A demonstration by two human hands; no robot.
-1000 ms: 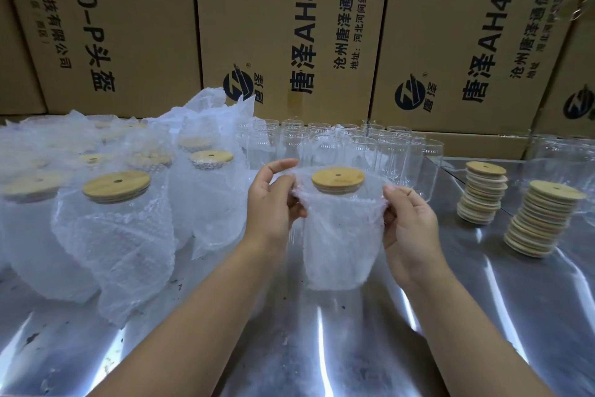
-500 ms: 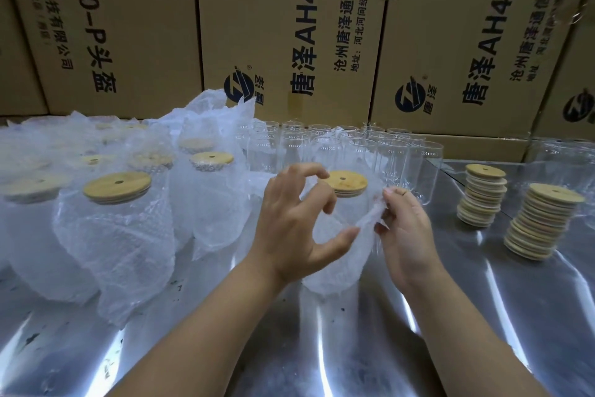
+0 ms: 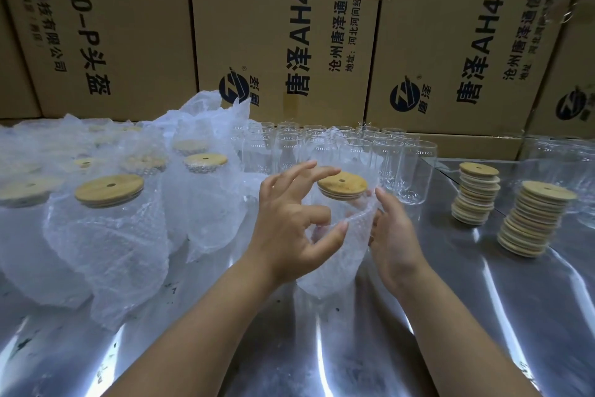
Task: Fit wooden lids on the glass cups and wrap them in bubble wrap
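The left hand [image 3: 289,229] pinches crinkly bubble wrap [image 3: 335,268] below the round wooden lid [image 3: 342,186].

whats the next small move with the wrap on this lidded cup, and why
Probably pull the loose bubble wrap edge, pinched by the left hand, across the front and overlap it. The wooden lid is already on, the right hand holds the other side, and the front gapes open.
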